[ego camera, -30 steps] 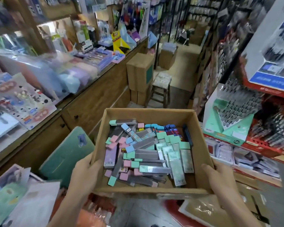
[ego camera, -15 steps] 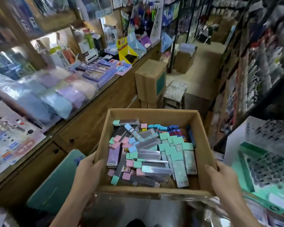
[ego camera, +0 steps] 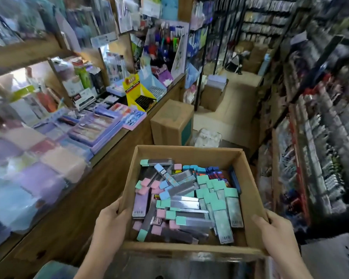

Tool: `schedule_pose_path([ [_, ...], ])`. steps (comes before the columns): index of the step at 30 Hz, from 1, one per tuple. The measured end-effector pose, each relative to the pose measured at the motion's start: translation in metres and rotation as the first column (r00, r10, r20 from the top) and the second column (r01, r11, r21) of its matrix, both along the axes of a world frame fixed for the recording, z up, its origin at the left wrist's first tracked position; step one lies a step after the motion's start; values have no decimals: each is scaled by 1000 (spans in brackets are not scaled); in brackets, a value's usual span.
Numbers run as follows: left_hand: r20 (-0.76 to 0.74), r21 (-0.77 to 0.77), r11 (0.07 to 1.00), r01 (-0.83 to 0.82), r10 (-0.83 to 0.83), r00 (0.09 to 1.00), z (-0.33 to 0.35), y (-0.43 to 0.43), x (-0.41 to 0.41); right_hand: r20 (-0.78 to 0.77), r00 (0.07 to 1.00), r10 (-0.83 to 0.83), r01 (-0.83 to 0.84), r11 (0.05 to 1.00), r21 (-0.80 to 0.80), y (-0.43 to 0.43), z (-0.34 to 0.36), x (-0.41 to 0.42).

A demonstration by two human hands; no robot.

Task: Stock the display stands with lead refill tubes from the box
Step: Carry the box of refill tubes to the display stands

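Two grips: left grip (ego camera: 111, 224), right grip (ego camera: 278, 234), each clamped on open brown cardboard box (ego camera: 189, 156).
Contents: pastel-capped lead refill tubes (ego camera: 191, 204), heaped.

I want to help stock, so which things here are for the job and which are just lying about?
For the job: cardboard box, gripped by the left hand and right hand; lead refill tubes inside it.

Just lying about: closed carton on the floor; purple stationery sets on the wooden counter.
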State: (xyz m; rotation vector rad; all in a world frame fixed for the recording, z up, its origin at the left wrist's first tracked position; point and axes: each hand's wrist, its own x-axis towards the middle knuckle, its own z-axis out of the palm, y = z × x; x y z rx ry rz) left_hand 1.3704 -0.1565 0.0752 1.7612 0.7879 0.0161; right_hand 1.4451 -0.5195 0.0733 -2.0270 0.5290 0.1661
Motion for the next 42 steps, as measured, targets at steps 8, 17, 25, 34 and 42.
schedule_pose_path([
  [8,-1,-34,999,19,-19,1000,13,13,143,25,997,-70,69,997,28,19,0,133],
  [17,-81,46,993,-111,115,990,5,-7,299,46,999,10,-11,1000,16,7,-32,331],
  [25,-74,92,975,-202,209,975,6,-26,405,62,979,195,-193,981,-35,8,-19,488],
  [34,-75,4,944,-331,331,941,-28,-17,522,25,955,296,-293,953,-79,32,-36,641],
  [42,-95,-24,903,-430,426,900,-47,-13,601,-34,912,409,-409,899,-154,58,-40,758],
])
